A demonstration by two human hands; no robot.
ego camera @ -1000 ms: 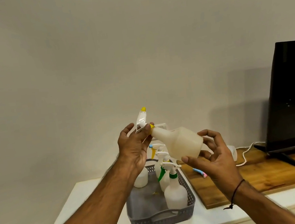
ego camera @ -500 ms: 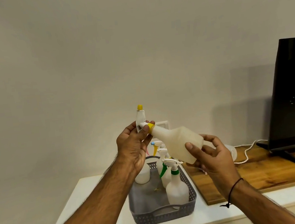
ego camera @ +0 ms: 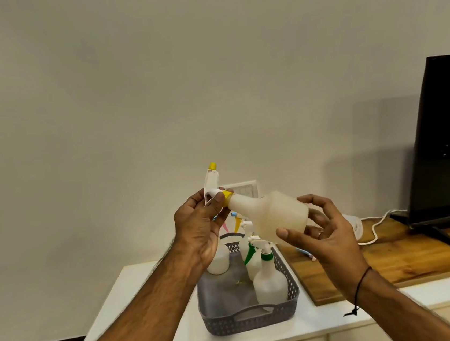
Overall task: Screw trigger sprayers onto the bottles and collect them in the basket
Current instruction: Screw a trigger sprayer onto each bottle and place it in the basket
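Item: bottle [ego camera: 276,216], white, translucent, held in the air above the basket [ego camera: 248,314] and tipped nearly on its side, neck to the left, base to the right; the tilt puts the neck within reach of one hand while the other steadies the body.

Item: trigger sprayer [ego camera: 212,184], white with yellow nozzle tip and yellow collar, seated on the bottle's neck, nozzle pointing up; how far the thread has taken cannot be told.

Item: left hand [ego camera: 201,229], fingers and thumb curled about the sprayer at the collar, a hold suited to turning collar against neck.

Item: right hand [ego camera: 319,232], fingers spread and curved round the base end of the bottle, thumb tip on its underside; a cradle that, by judgement, supports the body and lets it be rotated rather than clamped hard.

Item: basket, grey, perforated, with a handle slot, standing on the white surface [ego camera: 126,296] directly below the hands; probably kept there so a finished bottle has a short way down.

Contents: several white bottles standing upright, the nearest with a green-collared sprayer [ego camera: 258,250]; others behind with yellow, blue and pink parts, partly hidden by the hands; exact count uncertain.

Also present: wooden board [ego camera: 396,257] just right of the basket; black screen [ego camera: 444,139] standing on it; white cable [ego camera: 376,226]; wall switch plate [ego camera: 244,189] behind the hands.

Stage, by judgement: sprayer being screwed on; placing in the basket not yet done.
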